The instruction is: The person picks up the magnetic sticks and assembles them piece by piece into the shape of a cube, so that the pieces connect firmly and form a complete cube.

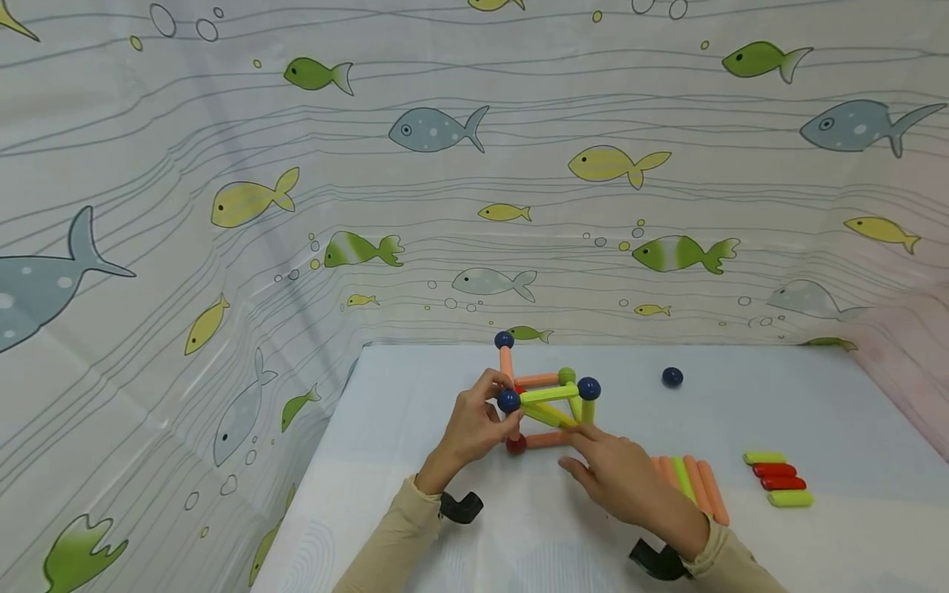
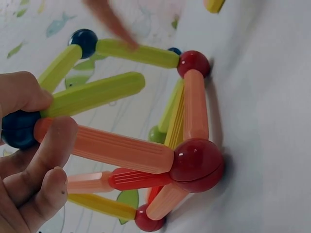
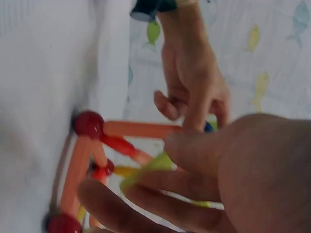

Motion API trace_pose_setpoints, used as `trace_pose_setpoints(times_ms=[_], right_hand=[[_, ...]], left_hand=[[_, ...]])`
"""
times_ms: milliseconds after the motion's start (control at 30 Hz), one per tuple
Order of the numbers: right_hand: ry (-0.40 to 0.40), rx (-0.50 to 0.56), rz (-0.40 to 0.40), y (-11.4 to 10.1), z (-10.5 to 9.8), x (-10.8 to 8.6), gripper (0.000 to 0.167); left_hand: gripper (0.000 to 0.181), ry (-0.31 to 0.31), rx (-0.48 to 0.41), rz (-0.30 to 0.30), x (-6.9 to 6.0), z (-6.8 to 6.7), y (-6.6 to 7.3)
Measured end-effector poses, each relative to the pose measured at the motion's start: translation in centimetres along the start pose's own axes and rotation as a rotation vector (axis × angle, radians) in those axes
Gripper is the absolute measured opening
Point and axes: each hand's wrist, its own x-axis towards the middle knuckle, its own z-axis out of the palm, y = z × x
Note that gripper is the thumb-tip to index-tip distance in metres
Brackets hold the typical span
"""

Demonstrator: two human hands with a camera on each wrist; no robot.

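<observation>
A frame of coloured sticks and balls stands on the white table. My left hand [image 1: 473,422] pinches its near blue ball [image 1: 508,401] between thumb and fingers. From that ball, a lime stick [image 1: 549,395] runs to another blue ball [image 1: 589,388]. A second lime stick [image 2: 97,93] slants down from the held ball; its other end is free in the left wrist view. Beside that end is my right hand [image 1: 623,478], fingers extended and thumb apart; whether it touches the stick is unclear. An orange stick [image 2: 121,148] joins the held ball to a red ball [image 2: 197,165].
To the right lie a row of orange and lime sticks [image 1: 712,492], partly behind my right hand, and a stack of short red and lime sticks [image 1: 778,483]. A loose dark blue ball [image 1: 672,377] sits further back. Fish-print cloth [image 1: 445,206] hangs behind the table.
</observation>
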Motion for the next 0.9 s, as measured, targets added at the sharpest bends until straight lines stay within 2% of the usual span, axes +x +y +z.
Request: trace_pose_setpoints(times_ms=[67,167,300,400,500,567,700,900], right_hand=[[-0.04,0.044,-0.009,1.4,-1.1,-0.6,0.019],[-0.095,0.087,0.081,4.6,-3.0,-1.5,0.011],[-0.103,0.042,0.244,10.5,-5.8,-3.4,0.019],[-0.103,-0.004,0.328,15.7,-7.5,-5.4,0.029],[-0.123,-0.015,0.391,20.4,-8.0,-7.2,0.035],[-0.148,0.006,0.408,22.7,-7.9,-8.1,0.034],[-0.192,0.066,0.411,25.3,-7.3,-9.1,0.028],[-0.231,0.09,0.415,25.8,-7.4,-9.4,0.025]], left_hand=[[0.038,-0.002,-0.004,-0.003,0.1,0.0,0.1],[0.038,-0.006,-0.008,-0.002,0.1,-0.1,0.2],[0.038,-0.01,-0.013,0.001,0.1,-0.1,0.2],[0.038,-0.009,-0.015,0.003,0.0,-0.2,0.1],[0.038,-0.007,-0.012,0.002,0.0,-0.1,0.2],[0.039,-0.008,-0.013,-0.005,0.0,-0.1,0.2],[0.039,-0.011,-0.011,-0.016,-0.3,0.0,0.1],[0.039,-0.009,-0.013,0.005,-0.1,0.0,-0.1]])
